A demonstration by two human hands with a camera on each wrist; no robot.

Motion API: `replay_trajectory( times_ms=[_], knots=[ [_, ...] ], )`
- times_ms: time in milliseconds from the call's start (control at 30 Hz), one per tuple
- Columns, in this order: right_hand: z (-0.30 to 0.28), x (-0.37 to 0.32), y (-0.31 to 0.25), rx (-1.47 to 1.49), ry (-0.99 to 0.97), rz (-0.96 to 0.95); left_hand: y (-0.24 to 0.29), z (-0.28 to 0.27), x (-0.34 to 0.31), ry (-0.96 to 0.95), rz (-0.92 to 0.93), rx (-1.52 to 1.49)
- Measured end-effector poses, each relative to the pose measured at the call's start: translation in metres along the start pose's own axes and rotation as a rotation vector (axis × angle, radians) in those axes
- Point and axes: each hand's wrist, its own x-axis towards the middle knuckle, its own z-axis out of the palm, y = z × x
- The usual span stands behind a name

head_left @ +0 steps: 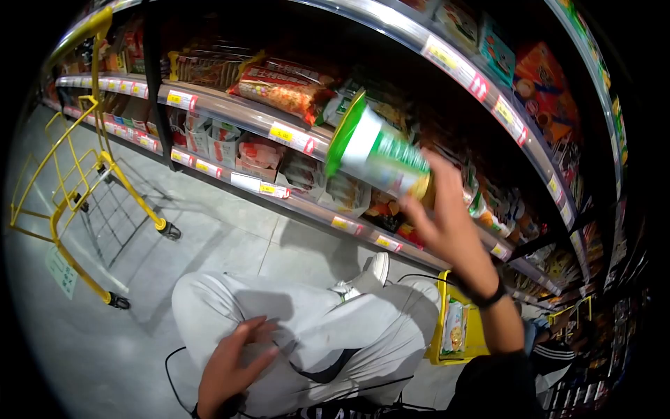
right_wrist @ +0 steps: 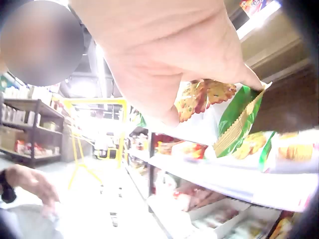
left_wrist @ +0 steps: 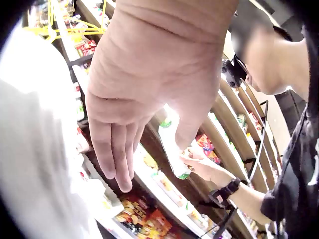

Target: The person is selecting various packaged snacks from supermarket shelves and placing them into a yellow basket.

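In front of the shelf my right hand (head_left: 453,227) grips one end of a green and white packet of crackers (head_left: 384,150), which the head view shows tilted and slightly blurred. Thumb and fingers pinch it in the right wrist view, where its pictured crackers and crimped green end show. My left hand (head_left: 236,363) hangs over my lap with fingers loosely bent, holding nothing. Its palm and fingers fill the upper middle of the left wrist view.
Snack shelves (head_left: 230,108) run across the front, with a red snack bag (head_left: 283,87) on the middle level. A yellow shopping cart (head_left: 56,220) stands at left. Right of my knee sits a yellow basket (head_left: 479,339) containing a packet (head_left: 455,327). Another person (head_left: 553,356) is at the far right.
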Motion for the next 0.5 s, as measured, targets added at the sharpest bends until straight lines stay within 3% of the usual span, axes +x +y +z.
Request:
replay_trajectory(
  times_ms=[67,100,167,200,233,267,333,433,467,500],
  knots=[
    [-0.007,-0.040,-0.036,0.126,-0.113,-0.037,0.002,0.017,0.010,-0.034,0.029,-0.349],
    [-0.012,-0.056,-0.054,0.203,-0.188,-0.047,-0.003,0.023,0.014,-0.047,0.017,-0.329],
    [-0.019,-0.087,-0.084,0.240,-0.298,-0.046,-0.013,0.034,0.021,-0.295,0.148,-0.377],
    [-0.015,-0.101,-0.087,0.297,-0.342,-0.069,-0.008,0.044,0.020,-0.197,0.145,-0.454],
    [-0.013,-0.113,-0.093,0.412,-0.369,-0.006,-0.025,0.050,0.027,-0.116,0.430,-0.125],
    [-0.011,-0.125,-0.097,0.419,-0.351,-0.044,-0.013,0.055,0.026,-0.155,0.430,-0.106],
    [-0.012,-0.144,-0.097,0.423,-0.313,-0.048,0.022,0.069,0.021,-0.177,0.181,-0.531],
    [-0.019,-0.166,-0.088,0.361,-0.310,0.030,0.044,0.083,0.020,-0.296,0.059,-0.415],
    [-0.021,-0.174,-0.082,0.396,-0.335,0.002,0.058,0.089,0.018,-0.309,0.196,-0.209],
    [-0.022,-0.182,-0.076,0.431,-0.360,-0.025,0.066,0.092,0.016,-0.351,0.184,-0.195]
  ],
)
